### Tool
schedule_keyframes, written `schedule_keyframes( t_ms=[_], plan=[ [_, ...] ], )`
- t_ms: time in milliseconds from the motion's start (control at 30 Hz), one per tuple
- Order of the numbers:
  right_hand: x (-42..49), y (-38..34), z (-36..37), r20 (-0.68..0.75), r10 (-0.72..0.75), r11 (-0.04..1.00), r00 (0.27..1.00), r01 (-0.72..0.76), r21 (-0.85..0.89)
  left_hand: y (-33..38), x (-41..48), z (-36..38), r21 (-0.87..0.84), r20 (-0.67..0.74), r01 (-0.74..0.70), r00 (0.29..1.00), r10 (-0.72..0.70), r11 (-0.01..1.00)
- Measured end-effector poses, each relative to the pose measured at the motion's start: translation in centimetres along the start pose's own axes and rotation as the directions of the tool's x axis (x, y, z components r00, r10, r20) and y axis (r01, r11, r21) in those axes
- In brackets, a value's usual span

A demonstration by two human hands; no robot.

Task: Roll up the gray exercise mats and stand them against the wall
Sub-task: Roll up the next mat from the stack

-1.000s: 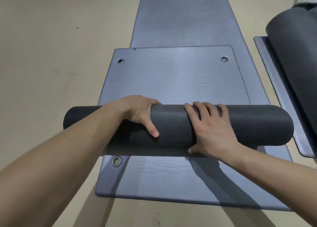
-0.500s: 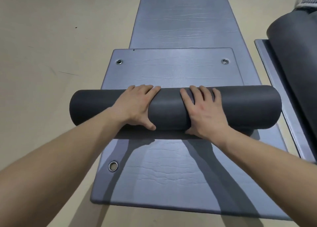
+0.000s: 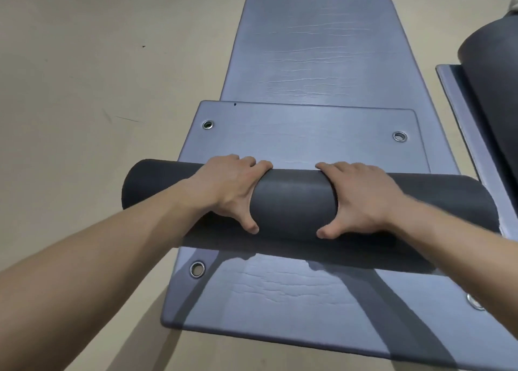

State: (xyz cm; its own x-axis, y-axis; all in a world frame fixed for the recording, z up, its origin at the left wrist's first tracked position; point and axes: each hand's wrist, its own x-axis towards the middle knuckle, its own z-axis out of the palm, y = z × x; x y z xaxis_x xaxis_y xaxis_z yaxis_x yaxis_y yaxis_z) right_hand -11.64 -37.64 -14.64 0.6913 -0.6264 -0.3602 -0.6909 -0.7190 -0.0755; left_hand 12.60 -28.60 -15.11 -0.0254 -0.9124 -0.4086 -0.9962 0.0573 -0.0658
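Now the roll (image 3: pixel 294 202) lies crosswise on the flat mat (image 3: pixel 308 135), left hand (image 3: pixel 232 188) and right hand (image 3: pixel 361 199) clasping its middle, thumbs nearside.

Both forearms are bare up to the picture's edge behind the left hand (image 3: pixel 232 191) and right hand (image 3: pixel 361 199), no sleeves showing.

Mid-frame, a roll (image 3: pixel 294 202) lies crosswise on a flat mat (image 3: pixel 294 300), which overlaps a longer mat (image 3: pixel 314 48) stretching to the top. Another roll (image 3: pixel 493 71) sits at the right edge, floor (image 3: pixel 98 76) left.
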Motion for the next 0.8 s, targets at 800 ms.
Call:
schedule_keyframes(
  t_ms=[800],
  plan=[
    [5.6, 1.4, -3.3, -0.149, -0.073, 0.967, 0.986, 0.033, -0.254, -2.5, 4.4, -2.6, -0.090, -0.105, 0.090, 0.990, -0.099, 0.992]
  ],
)
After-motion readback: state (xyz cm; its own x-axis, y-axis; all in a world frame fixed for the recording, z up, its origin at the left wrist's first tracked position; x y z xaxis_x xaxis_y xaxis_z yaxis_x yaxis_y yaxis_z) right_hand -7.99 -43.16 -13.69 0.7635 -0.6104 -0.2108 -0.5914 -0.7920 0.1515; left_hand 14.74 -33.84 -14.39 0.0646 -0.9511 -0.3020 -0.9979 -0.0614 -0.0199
